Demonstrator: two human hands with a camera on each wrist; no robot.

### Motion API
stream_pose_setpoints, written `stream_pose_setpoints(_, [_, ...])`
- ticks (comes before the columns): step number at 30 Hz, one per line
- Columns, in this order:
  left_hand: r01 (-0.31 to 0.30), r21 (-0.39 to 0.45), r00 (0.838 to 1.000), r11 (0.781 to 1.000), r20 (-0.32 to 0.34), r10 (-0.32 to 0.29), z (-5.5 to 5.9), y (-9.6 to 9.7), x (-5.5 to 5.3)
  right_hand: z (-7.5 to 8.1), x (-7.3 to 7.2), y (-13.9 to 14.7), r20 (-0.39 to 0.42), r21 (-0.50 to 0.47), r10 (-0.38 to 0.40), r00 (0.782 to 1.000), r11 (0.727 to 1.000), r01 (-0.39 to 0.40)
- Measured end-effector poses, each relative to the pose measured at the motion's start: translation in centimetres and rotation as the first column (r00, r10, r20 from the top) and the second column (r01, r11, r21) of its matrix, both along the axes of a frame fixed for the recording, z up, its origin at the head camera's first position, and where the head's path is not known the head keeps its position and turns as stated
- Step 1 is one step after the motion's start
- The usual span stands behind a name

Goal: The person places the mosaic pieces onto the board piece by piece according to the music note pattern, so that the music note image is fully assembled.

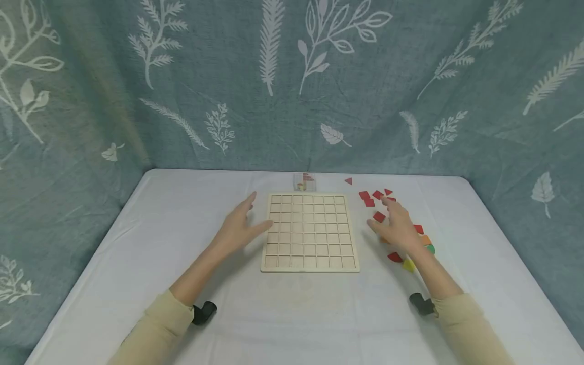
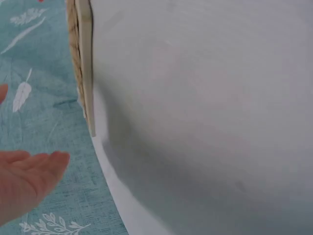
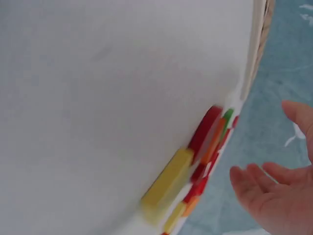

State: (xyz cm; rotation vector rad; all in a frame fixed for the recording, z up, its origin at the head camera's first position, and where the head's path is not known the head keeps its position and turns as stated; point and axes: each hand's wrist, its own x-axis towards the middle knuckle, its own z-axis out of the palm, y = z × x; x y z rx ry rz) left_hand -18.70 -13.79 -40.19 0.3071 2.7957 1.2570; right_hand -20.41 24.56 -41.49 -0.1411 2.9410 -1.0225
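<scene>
A square wooden grid board (image 1: 308,232) lies flat on the white table, its cells bare. My left hand (image 1: 239,228) is at the board's left edge, fingers extended, thumb reaching toward the rim; whether it touches cannot be told. In the left wrist view the left hand (image 2: 32,183) shows loose fingers and nothing held. To the right of the board, my right hand (image 1: 396,226) hovers over scattered coloured blocks, such as a red block (image 1: 379,217) and a yellow block (image 1: 408,264). The right wrist view shows the right hand (image 3: 274,188) with relaxed fingers, holding nothing. It hides some blocks.
A small picture card (image 1: 304,182) lies behind the board. A red triangle (image 1: 349,181) sits apart near the table's back edge. Green leaf-patterned cloth (image 1: 283,132) hangs behind the white table (image 1: 283,314). A dark wrist device (image 1: 204,313) sits at the left cuff.
</scene>
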Motion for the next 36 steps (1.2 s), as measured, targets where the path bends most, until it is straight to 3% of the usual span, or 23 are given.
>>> stream_pose_setpoints(3, [0.061, -0.024, 0.996, 0.998, 0.062, -0.059, -0.2, -0.1, 0.3, -0.3, -0.3, 0.9, 0.015, 0.008, 0.007, 1.000, 1.000, -0.007])
stream_pose_setpoints(8, [0.155, -0.037, 0.977, 0.987, 0.154, -0.147, -0.7, -0.4, 0.8, -0.5, -0.7, 1.9, 0.067, 0.032, -0.016, 0.998, 0.999, 0.014])
stream_pose_setpoints(18, [0.279, -0.027, 0.938, 0.960, 0.221, -0.267, -1.8, -0.6, 1.2, -1.3, -1.7, 2.9, 0.074, 0.068, -0.020, 0.997, 0.998, 0.015])
stream_pose_setpoints(27, [0.332, -0.064, 0.916, 0.941, 0.261, -0.305, -1.9, -0.5, 1.6, -1.5, -2.2, 2.7, 0.061, 0.059, -0.013, 0.998, 0.998, 0.010])
stream_pose_setpoints(36, [0.366, -0.122, 0.911, 0.922, 0.250, -0.328, -2.1, -0.8, 1.7, -0.8, -2.4, 2.1, 0.047, 0.031, -0.023, 0.999, 0.999, 0.022])
